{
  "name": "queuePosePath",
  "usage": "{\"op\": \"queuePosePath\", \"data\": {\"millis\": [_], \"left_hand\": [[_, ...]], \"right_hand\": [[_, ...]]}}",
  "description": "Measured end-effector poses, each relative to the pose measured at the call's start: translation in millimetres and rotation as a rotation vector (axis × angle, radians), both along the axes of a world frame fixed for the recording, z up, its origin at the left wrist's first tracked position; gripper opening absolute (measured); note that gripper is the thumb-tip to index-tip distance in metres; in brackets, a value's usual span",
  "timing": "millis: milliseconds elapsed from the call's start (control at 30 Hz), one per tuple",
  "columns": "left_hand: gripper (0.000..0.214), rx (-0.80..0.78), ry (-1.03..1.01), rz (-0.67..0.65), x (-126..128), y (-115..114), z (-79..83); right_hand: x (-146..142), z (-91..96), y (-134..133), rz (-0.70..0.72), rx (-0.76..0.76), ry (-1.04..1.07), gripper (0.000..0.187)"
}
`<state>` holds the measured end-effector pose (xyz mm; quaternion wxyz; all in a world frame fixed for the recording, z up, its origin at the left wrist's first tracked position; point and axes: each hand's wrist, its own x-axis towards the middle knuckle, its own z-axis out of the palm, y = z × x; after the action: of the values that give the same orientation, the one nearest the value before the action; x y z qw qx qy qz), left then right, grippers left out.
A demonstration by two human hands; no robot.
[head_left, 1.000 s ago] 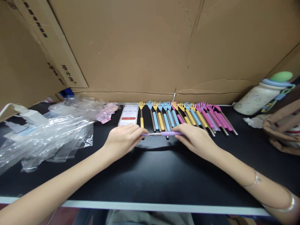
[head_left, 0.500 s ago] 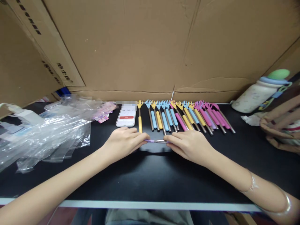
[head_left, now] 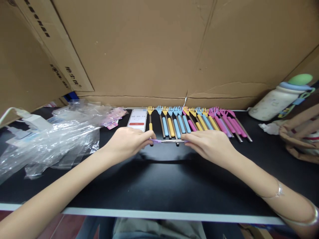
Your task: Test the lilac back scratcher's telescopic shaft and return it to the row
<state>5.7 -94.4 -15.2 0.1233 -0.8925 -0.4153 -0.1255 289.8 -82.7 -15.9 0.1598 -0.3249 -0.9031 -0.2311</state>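
Purple-ended telescopic back scratcher (head_left: 169, 141), held level just above the black bench (head_left: 159, 186) near its middle. Left hand (head_left: 127, 142): fingers (head_left: 147, 138) closed on the purple tip. Right hand (head_left: 211, 146): fingers (head_left: 191, 139) closed round the handle end; the metal shaft shows between the hands. Behind, along the back edge: row of coloured back scratchers (head_left: 199, 122), a phone (head_left: 137, 119); left, clear plastic bags (head_left: 54, 136).

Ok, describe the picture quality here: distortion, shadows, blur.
Head view: wide-angle bending toward the edges; soft light, with a faint shadow on the black table under both hands; a blurred patch just above the phone; the row of back scratchers looks sharp.
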Motion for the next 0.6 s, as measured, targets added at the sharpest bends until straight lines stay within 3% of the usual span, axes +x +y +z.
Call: {"op": "queuePosePath", "data": {"millis": [233,400,600], "left_hand": [[0.031,-0.289,-0.023,0.119,-33,7,27.7],[0.035,-0.506,-0.051,0.094,-46,8,38.9],[0.034,-0.683,-0.119,0.065,-63,11,45.9]], "right_hand": [[35,9.7,19,-0.1,0.124,-0.031,0.025],[57,13.4,22,-0.076,0.165,-0.082,0.026],[101,16.9,13,-0.189,0.23,-0.164,0.028]]}}
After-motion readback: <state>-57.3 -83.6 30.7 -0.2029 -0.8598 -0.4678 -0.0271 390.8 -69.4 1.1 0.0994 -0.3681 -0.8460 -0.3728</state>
